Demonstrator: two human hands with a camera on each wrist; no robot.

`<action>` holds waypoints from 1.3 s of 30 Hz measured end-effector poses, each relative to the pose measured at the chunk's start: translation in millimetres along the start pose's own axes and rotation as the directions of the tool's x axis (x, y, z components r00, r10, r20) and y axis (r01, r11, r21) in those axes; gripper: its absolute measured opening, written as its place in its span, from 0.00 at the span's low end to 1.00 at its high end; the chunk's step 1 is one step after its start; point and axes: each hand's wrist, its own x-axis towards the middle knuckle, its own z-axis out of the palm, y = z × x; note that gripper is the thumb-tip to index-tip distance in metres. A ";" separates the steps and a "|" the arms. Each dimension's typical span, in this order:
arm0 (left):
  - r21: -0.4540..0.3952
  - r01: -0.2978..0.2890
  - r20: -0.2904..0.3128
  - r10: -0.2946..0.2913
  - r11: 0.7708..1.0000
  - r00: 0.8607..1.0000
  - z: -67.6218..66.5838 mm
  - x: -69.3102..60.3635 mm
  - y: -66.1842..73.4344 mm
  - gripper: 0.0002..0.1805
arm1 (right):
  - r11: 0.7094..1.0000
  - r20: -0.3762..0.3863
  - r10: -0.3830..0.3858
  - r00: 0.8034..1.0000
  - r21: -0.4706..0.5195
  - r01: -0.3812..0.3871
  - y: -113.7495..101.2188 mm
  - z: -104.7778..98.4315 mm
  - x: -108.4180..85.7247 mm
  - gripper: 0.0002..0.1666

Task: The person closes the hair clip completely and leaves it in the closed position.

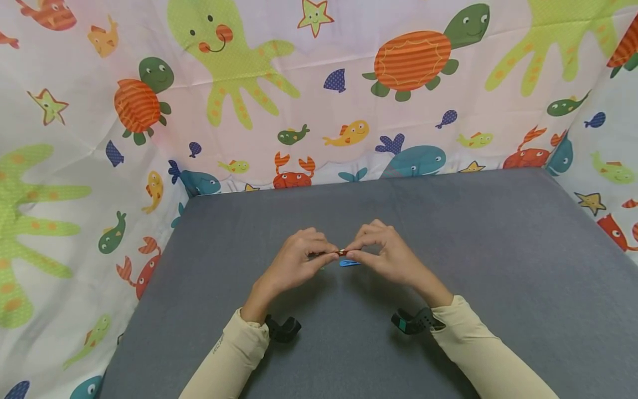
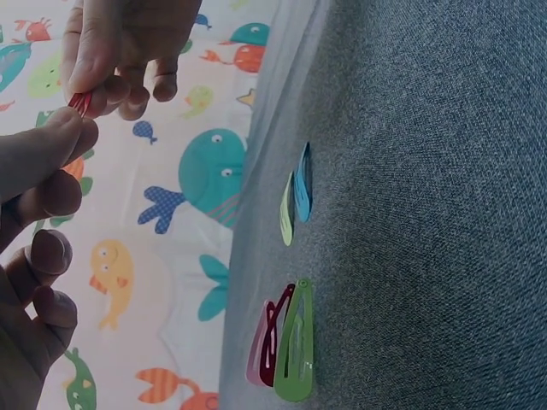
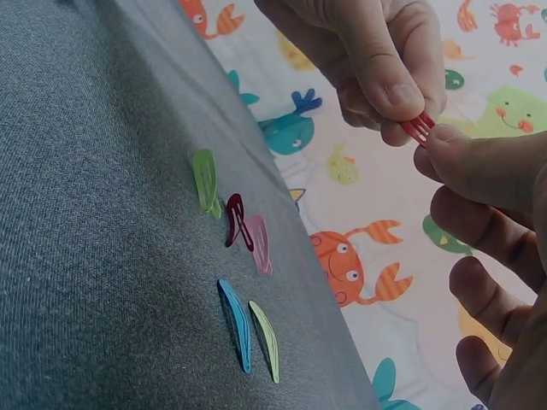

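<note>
Red hair clip point(image 3: 418, 129): above the gray tabletop point(image 1: 498, 277), held by both hands | Left hand point(image 1: 299, 259): thumb and forefinger pinching one end, other fingers loosely bent | Right hand point(image 1: 392, 256): same pinch, opposite end | On the tabletop: blue clip point(image 3: 237, 325), pale-yellow clip point(image 3: 267, 341), green clip point(image 3: 204, 181), maroon clip point(image 3: 239, 229), pink clip point(image 3: 261, 246)

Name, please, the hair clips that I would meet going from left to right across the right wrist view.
Green clip → blue clip → pale yellow-green clip → red clip. Omitted for overlapping positions: dark red clip, pink clip.
</note>
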 end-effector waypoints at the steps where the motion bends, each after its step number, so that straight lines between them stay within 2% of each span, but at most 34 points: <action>1: -0.009 0.000 0.001 0.000 1.000 1.000 0.1 0.0 -0.3 0.05 | 1.000 0.002 -0.003 1.000 0.002 0.003 0.4 -0.2 0.0 0.06; 14: -0.135 0.024 0.026 -0.021 0.991 0.999 1.4 -0.3 -1.8 0.06 | 0.999 0.042 -0.005 0.999 0.048 0.003 4.6 -2.8 -0.2 0.07; 23: -0.210 0.033 0.038 -0.025 0.977 0.999 3.3 -0.8 -3.5 0.07 | 0.996 0.091 0.053 0.994 0.065 -0.059 2.5 -6.2 -0.4 0.05; 28: -0.241 0.035 0.043 -0.025 0.970 0.999 3.5 -0.6 -3.5 0.07 | 0.995 0.103 0.050 0.993 0.081 -0.059 2.5 -6.2 -0.2 0.05; 34: -0.225 0.028 0.041 -0.019 0.974 0.999 4.3 -1.4 -3.0 0.07 | 0.994 0.104 0.071 0.992 0.076 -0.079 1.2 -5.9 -1.3 0.05; 39: -0.203 0.048 0.032 -0.042 0.978 0.999 5.7 -2.4 -2.9 0.06 | 0.991 0.105 0.106 0.989 0.071 -0.114 2.0 -4.8 -2.5 0.05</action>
